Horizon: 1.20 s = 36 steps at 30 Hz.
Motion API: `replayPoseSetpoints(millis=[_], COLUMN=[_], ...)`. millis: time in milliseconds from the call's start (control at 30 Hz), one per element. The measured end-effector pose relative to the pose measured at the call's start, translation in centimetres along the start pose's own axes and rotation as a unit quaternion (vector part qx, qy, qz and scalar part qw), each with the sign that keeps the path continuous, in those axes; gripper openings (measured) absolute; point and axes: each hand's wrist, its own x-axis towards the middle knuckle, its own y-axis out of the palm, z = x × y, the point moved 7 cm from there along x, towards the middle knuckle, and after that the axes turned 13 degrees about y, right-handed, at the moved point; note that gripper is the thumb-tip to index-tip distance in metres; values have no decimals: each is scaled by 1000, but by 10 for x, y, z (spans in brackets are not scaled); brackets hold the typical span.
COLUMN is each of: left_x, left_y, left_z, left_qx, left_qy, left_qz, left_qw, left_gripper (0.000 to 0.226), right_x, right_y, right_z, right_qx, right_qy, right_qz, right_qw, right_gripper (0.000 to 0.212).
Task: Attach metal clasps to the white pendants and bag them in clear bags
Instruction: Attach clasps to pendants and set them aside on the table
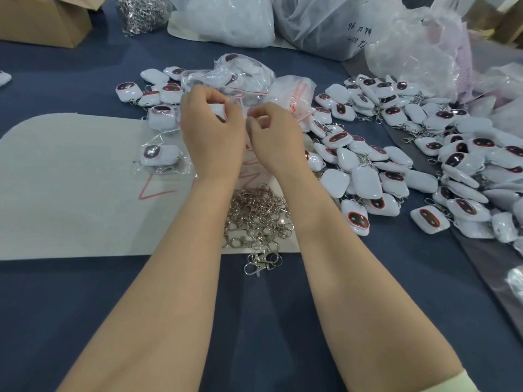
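My left hand and my right hand are raised together over the middle of the table, fingers curled, pinching a clear bag between them. A white pendant seems to sit inside it, mostly hidden by my fingers. A pile of metal clasps lies under my forearms. One bagged pendant rests on the white sheet to the left. Several loose white pendants with dark faces spread across the right side.
A heap of clear red-striped bags lies behind my hands. Large plastic sacks stand at the back, a cardboard box at the back left, and a mound of metal chains beside it.
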Motion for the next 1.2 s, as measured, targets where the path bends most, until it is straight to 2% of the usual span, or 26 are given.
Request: replayPoseSetpoints(millis=[67,133,167,200,233,300,367,433,567,700,833,933,1033,1100,1200], left_x=[3,8,9,10,9,0,-17,-26,-22,-21,-19,-18,-18,-18,-18], left_y=[-7,-15,-16,-14,-8,15,37,45,43,41,38,35,35,36,38], left_z=[-4,-13,-16,-16,-12,4,20,23,21,22,23,23,23,23,22], left_qx=[-26,-44,-43,-36,-24,23,95,137,149,149,149,159,158,155,143], left_qy=[1,33,49,56,51,8,-30,-19,-8,-19,-18,-11,-15,-17,-17], left_qz=[-43,-86,-94,-85,-50,82,228,288,264,257,241,229,229,231,228], left_qw=[999,995,993,994,997,996,969,948,953,955,959,960,961,961,963], left_gripper=[9,10,10,10,12,17,28,34,30,30,29,27,28,29,28], right_x=[-7,-13,-13,-10,-7,0,1,1,3,1,4,5,0,-2,1], right_y=[11,21,24,24,20,4,-11,-14,0,-4,-22,-29,-25,-22,-22], right_z=[8,15,14,11,8,0,-6,-12,-24,-21,-24,-24,-22,-21,-20], right_qx=[143,314,361,365,320,145,-17,-140,-302,-277,-296,-335,-371,-395,-395], right_qy=[11,40,60,74,77,52,25,20,33,34,89,113,104,95,80], right_qz=[120,236,259,248,203,59,-57,-83,-26,-37,-43,30,112,131,121], right_qw=[982,919,894,894,922,986,998,986,952,959,950,935,916,904,907], right_gripper=[20,28,27,25,24,26,29,34,34,30,37,53,50,48,46])
